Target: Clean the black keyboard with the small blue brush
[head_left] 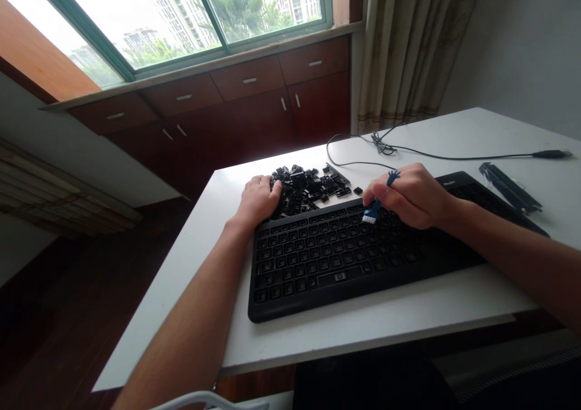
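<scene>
A black keyboard lies at a slant on the white table, its keycaps off and its square key sockets bare. My right hand is closed around a small blue brush. The brush's short white bristles point down over the upper middle of the keyboard. My left hand rests at the keyboard's far left corner, its fingers stretched away from me and its thumb by the loose black keycaps. What lies under its fingertips is hidden. The keycaps sit in a heap behind the keyboard's far edge.
A black cable with a coiled bundle runs across the back of the white table. Black strips in clear wrap lie at the right behind the keyboard. A cabinet stands beyond the table under the window.
</scene>
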{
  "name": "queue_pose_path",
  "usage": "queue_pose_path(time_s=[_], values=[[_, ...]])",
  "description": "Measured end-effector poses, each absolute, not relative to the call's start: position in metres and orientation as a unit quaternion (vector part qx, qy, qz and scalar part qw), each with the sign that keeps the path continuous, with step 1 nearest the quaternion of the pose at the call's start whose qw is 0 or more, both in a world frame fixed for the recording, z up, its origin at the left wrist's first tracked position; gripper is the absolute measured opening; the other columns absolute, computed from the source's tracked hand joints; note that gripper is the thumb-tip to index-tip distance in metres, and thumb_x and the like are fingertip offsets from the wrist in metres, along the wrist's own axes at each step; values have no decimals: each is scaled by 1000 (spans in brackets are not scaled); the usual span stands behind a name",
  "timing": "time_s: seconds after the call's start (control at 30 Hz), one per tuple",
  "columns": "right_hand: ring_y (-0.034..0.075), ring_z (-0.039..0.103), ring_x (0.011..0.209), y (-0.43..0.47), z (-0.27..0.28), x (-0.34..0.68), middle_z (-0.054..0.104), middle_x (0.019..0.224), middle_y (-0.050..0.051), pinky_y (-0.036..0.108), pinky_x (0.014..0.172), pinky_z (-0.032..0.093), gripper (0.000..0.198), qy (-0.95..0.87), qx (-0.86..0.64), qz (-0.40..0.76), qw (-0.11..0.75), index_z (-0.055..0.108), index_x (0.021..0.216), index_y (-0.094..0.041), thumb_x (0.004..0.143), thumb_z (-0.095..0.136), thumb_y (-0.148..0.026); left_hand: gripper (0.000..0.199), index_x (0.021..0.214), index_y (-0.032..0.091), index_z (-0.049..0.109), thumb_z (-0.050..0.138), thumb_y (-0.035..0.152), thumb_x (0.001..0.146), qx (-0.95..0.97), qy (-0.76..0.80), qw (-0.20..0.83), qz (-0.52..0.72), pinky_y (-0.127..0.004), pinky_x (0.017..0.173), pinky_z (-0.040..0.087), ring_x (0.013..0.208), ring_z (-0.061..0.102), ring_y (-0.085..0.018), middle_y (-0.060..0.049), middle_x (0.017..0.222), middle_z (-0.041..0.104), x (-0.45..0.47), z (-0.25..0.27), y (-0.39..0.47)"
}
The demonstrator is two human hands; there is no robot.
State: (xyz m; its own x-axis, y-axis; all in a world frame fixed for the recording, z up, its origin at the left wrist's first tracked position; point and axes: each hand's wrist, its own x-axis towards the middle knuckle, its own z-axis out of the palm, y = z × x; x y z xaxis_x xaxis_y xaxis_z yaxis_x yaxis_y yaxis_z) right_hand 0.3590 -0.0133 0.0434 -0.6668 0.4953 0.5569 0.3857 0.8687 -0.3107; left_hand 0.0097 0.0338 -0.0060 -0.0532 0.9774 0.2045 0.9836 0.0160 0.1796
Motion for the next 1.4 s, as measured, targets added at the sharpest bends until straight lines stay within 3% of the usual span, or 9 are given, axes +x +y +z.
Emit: queue_pose_path(time_s=[0.37, 0.63, 1.0, 1.23, 1.4], values=[[10, 51, 45, -14, 41, 355, 57, 49, -1, 28, 51, 33, 51, -906, -267, 14, 329, 72, 73, -19, 102, 37, -41, 69, 136, 7, 53, 26, 55, 94, -689, -711, 5, -138, -48, 115, 32, 133, 45, -36, -23, 140, 51, 11, -5, 32], [9, 58, 46, -14, 39, 351, 69, 59, 0, 26, 50, 34, 40, -898, -289, -30, 331, 75, 82, -17, 100, 43, -33, 70, 137, 8, 52, 25, 55, 94, -688, -712, 8, -137, -47, 115, 32, 132, 45, -36, -22, 140, 52, 11, -4, 32], [10, 61, 54, -13, 41, 356, 66, 58, 1, 27, 56, 38, 46, -906, -264, 36, 330, 76, 80, -17, 102, 39, -36, 70, 138, 9, 52, 25, 56, 94, -686, -715, 7, -134, -48, 115, 32, 133, 44, -35, -21, 141, 51, 10, -5, 33], [10, 52, 45, -13, 41, 354, 58, 49, 0, 27, 52, 33, 54, -905, -285, 11, 316, 72, 71, -17, 103, 36, -42, 69, 137, 7, 52, 26, 55, 94, -685, -716, 9, -134, -48, 115, 32, 133, 45, -37, -23, 141, 51, 10, -6, 34], [10, 57, 49, -13, 40, 352, 66, 57, 2, 27, 52, 33, 50, -898, -305, -18, 318, 74, 77, -16, 102, 38, -40, 68, 137, 7, 52, 27, 54, 94, -688, -712, 12, -137, -48, 115, 32, 133, 45, -37, -23, 140, 51, 9, -7, 34]])
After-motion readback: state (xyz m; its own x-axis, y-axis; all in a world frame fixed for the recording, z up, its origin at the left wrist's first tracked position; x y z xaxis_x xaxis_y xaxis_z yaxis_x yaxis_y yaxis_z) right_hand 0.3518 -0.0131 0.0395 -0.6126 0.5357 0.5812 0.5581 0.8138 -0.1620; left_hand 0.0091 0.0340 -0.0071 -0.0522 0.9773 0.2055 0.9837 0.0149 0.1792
